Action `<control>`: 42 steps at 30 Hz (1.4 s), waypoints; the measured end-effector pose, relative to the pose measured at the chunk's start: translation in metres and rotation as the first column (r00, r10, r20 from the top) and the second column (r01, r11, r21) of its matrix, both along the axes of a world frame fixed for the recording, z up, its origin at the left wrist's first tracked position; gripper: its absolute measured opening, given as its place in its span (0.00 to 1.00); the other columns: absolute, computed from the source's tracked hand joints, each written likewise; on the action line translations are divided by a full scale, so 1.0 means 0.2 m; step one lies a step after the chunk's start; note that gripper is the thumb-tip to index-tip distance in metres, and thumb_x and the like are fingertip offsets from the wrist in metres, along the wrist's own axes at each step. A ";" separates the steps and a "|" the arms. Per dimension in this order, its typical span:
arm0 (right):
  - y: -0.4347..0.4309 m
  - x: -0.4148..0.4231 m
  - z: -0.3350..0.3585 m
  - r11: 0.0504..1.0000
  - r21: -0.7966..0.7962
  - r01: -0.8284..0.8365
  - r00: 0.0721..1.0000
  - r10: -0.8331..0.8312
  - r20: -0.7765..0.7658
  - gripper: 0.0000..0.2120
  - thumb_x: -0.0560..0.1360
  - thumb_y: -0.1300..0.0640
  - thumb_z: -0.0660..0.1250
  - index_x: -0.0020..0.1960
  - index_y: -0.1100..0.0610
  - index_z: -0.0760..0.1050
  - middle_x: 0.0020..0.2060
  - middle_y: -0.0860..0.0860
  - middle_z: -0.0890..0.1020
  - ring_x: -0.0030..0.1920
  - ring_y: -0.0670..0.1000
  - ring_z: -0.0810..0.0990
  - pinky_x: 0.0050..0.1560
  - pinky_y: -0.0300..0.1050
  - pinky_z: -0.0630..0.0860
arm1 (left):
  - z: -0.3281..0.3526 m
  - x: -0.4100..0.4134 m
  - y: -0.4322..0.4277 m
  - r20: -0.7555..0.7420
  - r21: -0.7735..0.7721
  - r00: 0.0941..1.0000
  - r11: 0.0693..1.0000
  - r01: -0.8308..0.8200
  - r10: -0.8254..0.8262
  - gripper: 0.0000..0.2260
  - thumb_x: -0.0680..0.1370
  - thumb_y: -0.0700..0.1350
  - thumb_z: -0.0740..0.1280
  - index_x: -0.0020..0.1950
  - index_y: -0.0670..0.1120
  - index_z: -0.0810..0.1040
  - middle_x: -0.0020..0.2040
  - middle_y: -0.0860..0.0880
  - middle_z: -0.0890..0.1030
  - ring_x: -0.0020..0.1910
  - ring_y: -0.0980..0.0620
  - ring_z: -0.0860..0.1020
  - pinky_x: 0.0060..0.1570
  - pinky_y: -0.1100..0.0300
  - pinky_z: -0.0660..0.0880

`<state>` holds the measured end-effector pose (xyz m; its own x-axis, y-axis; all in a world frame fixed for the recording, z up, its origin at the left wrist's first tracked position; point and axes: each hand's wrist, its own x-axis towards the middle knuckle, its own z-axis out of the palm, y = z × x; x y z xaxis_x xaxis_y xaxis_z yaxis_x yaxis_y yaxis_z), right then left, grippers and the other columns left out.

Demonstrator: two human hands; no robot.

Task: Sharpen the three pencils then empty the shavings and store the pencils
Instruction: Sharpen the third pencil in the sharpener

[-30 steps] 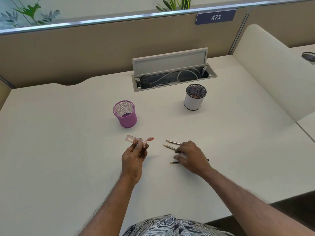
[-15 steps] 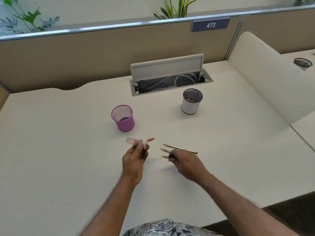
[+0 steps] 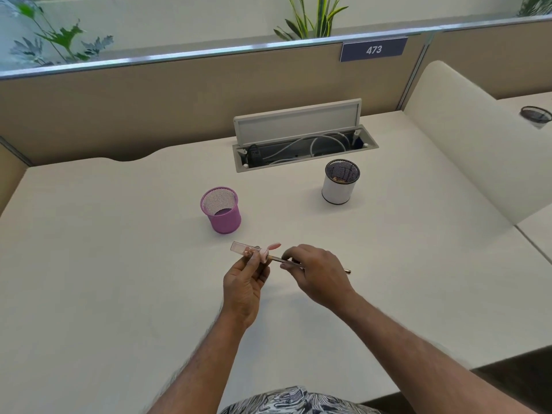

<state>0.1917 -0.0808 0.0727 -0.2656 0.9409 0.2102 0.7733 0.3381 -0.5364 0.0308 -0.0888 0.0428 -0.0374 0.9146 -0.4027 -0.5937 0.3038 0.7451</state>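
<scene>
Two hands mid-desk (image 3: 119,264): left (image 3: 243,286) gripping sharpener (image 3: 254,251), right (image 3: 316,273) gripping pencil (image 3: 346,270).

Bright, even light, soft shadows.
Glare on the partition rail (image 3: 209,52) at 12 o'clock; edges bow; forearms slightly blurred.

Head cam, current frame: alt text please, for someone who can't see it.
Over a white desk, the left hand holds a clear pink sharpener while the right hand feeds a pencil into it. Behind stand an empty purple mesh cup, a white cup and an open cable tray.
</scene>
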 end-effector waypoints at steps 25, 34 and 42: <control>0.03 0.03 0.04 0.898 -0.431 -0.085 0.854 -0.157 -0.496 0.04 0.74 0.62 0.70 0.45 0.59 0.84 0.31 0.51 0.83 0.25 0.47 0.73 0.29 0.40 0.68 | 0.03 0.01 0.01 -0.135 0.090 0.989 0.994 0.066 -0.054 0.08 0.79 0.41 0.66 0.53 0.40 0.82 0.49 0.44 0.84 0.50 0.50 0.82 0.50 0.61 0.78; 0.05 0.09 0.07 0.542 -0.723 -0.428 0.666 -0.351 -0.658 0.08 0.72 0.67 0.71 0.51 0.65 0.79 0.35 0.55 0.78 0.27 0.48 0.70 0.24 0.37 0.64 | 0.03 0.00 0.00 -0.137 0.140 0.987 0.985 0.103 -0.084 0.09 0.73 0.46 0.70 0.48 0.46 0.87 0.47 0.48 0.86 0.48 0.53 0.83 0.47 0.62 0.79; 0.00 0.04 0.00 0.993 0.117 0.023 0.987 -0.003 -0.163 0.06 0.69 0.59 0.76 0.40 0.58 0.79 0.34 0.50 0.79 0.32 0.52 0.76 0.31 0.47 0.74 | 0.04 0.05 -0.01 -0.144 0.098 0.989 0.995 -0.031 0.045 0.08 0.70 0.49 0.72 0.42 0.45 0.86 0.43 0.49 0.87 0.43 0.53 0.82 0.44 0.64 0.79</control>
<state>0.1998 -0.0816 0.0735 -0.2068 0.9102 0.3590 0.6839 0.3968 -0.6123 0.0400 -0.0905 0.0513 -0.1249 0.9453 -0.3014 -0.4865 0.2065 0.8489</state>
